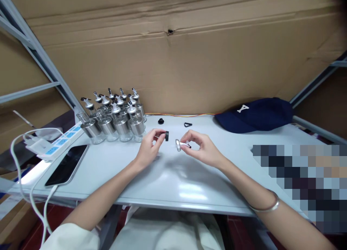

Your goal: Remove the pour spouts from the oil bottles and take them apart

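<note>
My left hand (pixel 150 146) pinches a small black round cap (pixel 167 136) between thumb and fingertips, just above the pale grey table (pixel 168 181). My right hand (pixel 200 146) is closed on a small silver pourer spout (pixel 180 145), whose round end faces the black cap a few centimetres away. Both hands hover over the middle of the table. A cluster of several glass and steel dispenser bottles (pixel 116 121) with silver spouts stands at the back left, beyond my left hand.
Two loose black parts, a black round cap (pixel 161 121) and a black loop (pixel 188 124), lie at the back. A navy cap (pixel 255 114) rests back right. A phone (pixel 67 164) with a white cable and a white power strip (pixel 55 143) sit at the left. Cardboard walls stand behind.
</note>
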A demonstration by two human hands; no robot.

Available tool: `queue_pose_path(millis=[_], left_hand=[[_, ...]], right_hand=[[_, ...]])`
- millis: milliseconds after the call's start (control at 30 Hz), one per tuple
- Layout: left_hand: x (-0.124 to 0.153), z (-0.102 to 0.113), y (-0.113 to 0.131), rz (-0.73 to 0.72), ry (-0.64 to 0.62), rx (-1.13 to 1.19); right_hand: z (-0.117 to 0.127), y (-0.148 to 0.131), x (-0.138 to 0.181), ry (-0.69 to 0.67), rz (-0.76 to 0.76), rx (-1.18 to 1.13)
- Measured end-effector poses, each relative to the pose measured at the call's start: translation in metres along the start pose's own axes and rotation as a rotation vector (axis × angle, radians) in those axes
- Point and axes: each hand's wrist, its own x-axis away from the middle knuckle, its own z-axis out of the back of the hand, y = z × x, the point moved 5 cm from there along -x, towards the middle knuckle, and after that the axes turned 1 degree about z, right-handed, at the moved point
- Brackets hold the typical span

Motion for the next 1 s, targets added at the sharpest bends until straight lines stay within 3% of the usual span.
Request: queue_pose_path(millis=[133,333,533,733,1000], left_hand=[[0.016,-0.004,-0.005,-0.022,-0.028,0.060],[0.014,-0.015,-0.006,0.030,-0.054,0.186],[0.010,-0.029,0.003,0.017,-0.034,0.325],[0.014,-0.036,0.004,-0.064,-0.101,0.342],[0.012,-0.038,0.004,-0.050,-0.089,0.345]], right_hand=[[0.001,0.006,0.000,-0.011,-0.054,-0.100],[-0.001,0.005,0.001,-0.005,-0.054,-0.124],[0.004,0.006,0.004,0.114,-0.046,-0.126],[0.008,0.009,0.005,0.168,-0.025,-0.071],[0.010,0.005,0.006,0.224,0.048,0.022]])
